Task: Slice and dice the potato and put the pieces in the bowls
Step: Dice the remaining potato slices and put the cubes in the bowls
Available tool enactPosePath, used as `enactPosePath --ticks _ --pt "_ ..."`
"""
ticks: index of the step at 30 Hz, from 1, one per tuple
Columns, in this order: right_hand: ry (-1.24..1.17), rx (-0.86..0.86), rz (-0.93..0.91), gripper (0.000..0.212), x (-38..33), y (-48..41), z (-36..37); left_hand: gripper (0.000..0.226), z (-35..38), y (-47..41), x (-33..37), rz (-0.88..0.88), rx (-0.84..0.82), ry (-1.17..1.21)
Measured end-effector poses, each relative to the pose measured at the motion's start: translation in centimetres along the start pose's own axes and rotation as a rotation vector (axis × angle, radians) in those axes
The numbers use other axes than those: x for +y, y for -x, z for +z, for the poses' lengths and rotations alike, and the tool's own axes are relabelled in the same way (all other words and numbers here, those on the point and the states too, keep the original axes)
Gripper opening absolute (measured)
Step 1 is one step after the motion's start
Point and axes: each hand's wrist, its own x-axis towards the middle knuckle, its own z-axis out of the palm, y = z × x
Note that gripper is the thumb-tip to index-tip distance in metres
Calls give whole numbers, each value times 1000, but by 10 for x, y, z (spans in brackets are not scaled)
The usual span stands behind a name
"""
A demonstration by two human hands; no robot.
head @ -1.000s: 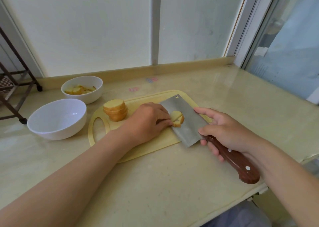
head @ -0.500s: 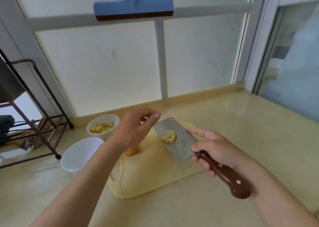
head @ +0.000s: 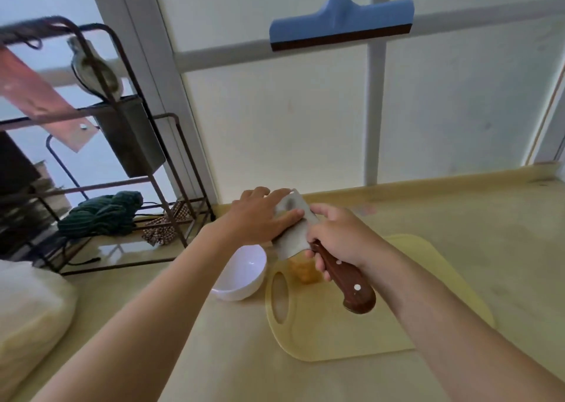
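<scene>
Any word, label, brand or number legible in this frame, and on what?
None can be read. The steel cleaver, blue window squeegee, white bowl and pale yellow cutting board show no print. A pinkish mark on the beige counter is too blurred to tell.

Both arms stretched forward.
The left hand [head: 260, 218] lies flat-fingered on the cleaver [head: 290, 242] blade; the right hand [head: 339, 236] grips its handle.

Perhaps frosted window [head: 275, 120], dark metal rack [head: 171, 169]
</scene>
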Motion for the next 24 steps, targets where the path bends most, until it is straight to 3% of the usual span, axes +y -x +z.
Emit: enactPosePath --ticks 7,12,16,18,21,24 --pt "66 -10 11 39 -13 -27 2 89 11 -28 -37 -161 2 35" --pt "151 41 24 63 -16 -37 -13 69 20 -40 -52 -275 -14 -14" --pt "228 90 -6 65 -24 -36 -32 55 23 -43 -62 -269 -8 -29" --pt "254 92 -4 64 -29 -33 -41 46 18 -43 -57 -235 53 51" --pt "302 89 -4 65 -35 -26 -51 30 6 -29 -36 -45 84 91" --pt "314 111 -12 63 -40 -19 -61 31 0 -3 -10 129 -154 166"
